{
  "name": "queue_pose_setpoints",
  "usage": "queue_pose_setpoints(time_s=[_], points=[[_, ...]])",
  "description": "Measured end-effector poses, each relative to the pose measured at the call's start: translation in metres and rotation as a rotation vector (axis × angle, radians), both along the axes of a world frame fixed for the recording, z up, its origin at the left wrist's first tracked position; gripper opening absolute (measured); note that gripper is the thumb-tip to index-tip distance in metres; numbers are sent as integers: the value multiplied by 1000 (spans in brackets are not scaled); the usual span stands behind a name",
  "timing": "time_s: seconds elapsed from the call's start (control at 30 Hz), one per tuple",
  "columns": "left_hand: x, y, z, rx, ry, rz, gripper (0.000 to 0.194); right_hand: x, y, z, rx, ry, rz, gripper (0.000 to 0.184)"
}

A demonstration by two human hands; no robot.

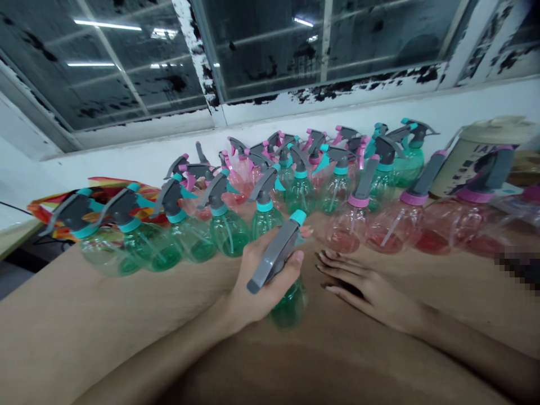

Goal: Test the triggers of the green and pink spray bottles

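Note:
My left hand [261, 281] is wrapped round the neck of a green spray bottle [291, 309] with a grey and teal trigger head. The bottle is upright at the middle of the table, its collar hidden by my fingers. To its right, my right hand [367, 287] is open, palm down and fingers stretched toward the bottle, holding nothing. Just beyond my left hand is a row of green spray bottles [230, 230]. Past my right hand are several pink spray bottles [343, 228] with grey trigger heads and pink collars.
More pink and green spray bottles [299, 188] are crowded behind, toward the wall. A cream jug [459, 152] with dark lettering stands at the back right. Orange and red cloth or plastic [113, 188] lies at the left. Windows [329, 50] with peeling paint rise behind the wooden table [185, 298].

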State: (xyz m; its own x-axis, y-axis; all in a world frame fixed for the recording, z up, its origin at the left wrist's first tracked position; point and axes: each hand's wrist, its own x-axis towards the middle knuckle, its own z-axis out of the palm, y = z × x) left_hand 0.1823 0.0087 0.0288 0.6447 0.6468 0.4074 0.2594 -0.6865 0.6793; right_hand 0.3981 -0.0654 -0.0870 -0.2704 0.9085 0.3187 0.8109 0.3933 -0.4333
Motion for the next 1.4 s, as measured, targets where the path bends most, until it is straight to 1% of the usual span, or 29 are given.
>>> queue_pose_setpoints(time_s=[0.2,0.37,0.5,0.7,0.83,0.93,1.0,1.23,1.33,1.4], points=[[-1,0,-2,19,-31,-15,28,1,0,0,7,-10,-9,46],[0,0,-2,2,-27,6,27,1,0,0,-11,-37,-7,45],[0,0,-1,-17,-34,-10,27,0,0,0,-10,-47,-3,45],[0,0,1,6,-11,-26,26,0,-1,0,3,-65,-27,46],[-1,0,2,26,-4,-15,19,-1,-2,0,11,-54,-29,46],[-1,0,3,8,14,12,15,-1,-2,0,5,-54,-31,46],[0,1,3,0,14,2,14,-1,-2,0,7,-45,-35,47],[-1,3,2,65,16,15,14,-2,-2,2,-6,-47,-21,45],[-1,2,2,36,21,19,12,-2,-2,2,-8,-56,-22,45],[-1,1,2,2,2,-2,17,-2,-2,2,-14,-69,-28,45]])
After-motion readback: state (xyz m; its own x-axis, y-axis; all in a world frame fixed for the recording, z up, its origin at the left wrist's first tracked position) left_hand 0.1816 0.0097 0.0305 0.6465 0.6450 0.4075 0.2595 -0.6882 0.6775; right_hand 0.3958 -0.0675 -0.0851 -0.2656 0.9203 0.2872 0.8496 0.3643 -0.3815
